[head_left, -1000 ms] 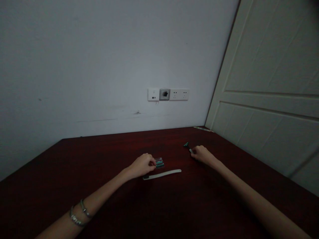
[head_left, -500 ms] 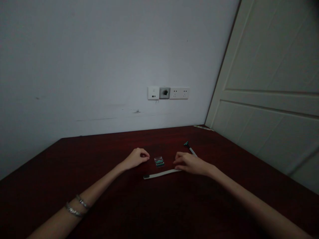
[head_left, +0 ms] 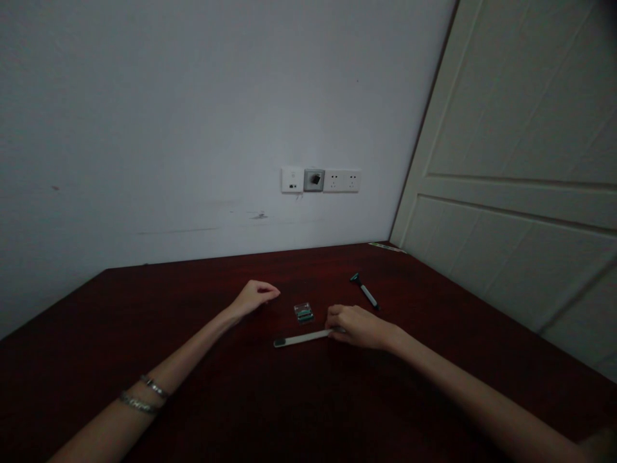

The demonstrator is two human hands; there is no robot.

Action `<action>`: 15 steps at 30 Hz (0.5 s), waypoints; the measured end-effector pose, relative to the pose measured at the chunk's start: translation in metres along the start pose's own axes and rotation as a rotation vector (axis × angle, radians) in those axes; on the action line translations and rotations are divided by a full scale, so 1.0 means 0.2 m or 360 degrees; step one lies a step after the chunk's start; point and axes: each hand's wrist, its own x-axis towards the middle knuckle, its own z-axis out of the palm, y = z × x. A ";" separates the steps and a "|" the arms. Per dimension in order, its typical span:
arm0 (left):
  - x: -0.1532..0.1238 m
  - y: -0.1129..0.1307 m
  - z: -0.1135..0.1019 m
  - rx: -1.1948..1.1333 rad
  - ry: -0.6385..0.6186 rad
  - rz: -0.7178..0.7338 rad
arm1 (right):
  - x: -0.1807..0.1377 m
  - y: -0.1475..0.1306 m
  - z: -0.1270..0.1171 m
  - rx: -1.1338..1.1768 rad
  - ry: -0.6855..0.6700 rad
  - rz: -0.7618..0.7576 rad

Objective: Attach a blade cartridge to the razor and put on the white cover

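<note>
My right hand (head_left: 354,325) is closed around the handle of a white toothbrush (head_left: 306,337), whose dark-bristled head points left on the tabletop. The handle's far end is hidden under my palm. Just beyond the brush lies a small clear pack (head_left: 303,312) with green and dark pieces in it, perhaps razor heads. To its left my left hand (head_left: 253,298) hovers low over the table, thumb and fingertips pinched together, nothing visible in them. A razor (head_left: 367,293) with a dark green head and a grey and black handle rests behind my right hand, touched by neither hand.
The dark red table (head_left: 202,399) runs back to a pale wall with a row of sockets (head_left: 332,181). A cream panelled door or cabinet side (head_left: 511,193) borders it on the right. A thin patterned strip (head_left: 387,247) lies in the far right corner.
My right hand has moved slightly left and closed on the toothbrush handle, uncovering more of the razor. My left hand has drifted left and away from the clear pack. The view has shifted slightly.
</note>
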 end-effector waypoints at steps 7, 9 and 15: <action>0.02 0.04 0.05 0.0231 0.0005 0.0187 | -0.12 0.05 -0.07 0.0236 0.0228 -0.0002; -0.01 0.06 0.09 0.0412 -0.0028 0.0305 | -0.18 0.13 -0.07 0.0379 0.0422 0.0163; -0.08 0.08 0.22 0.0954 -0.0109 0.0560 | -0.36 0.44 -0.02 0.0509 0.0901 0.1064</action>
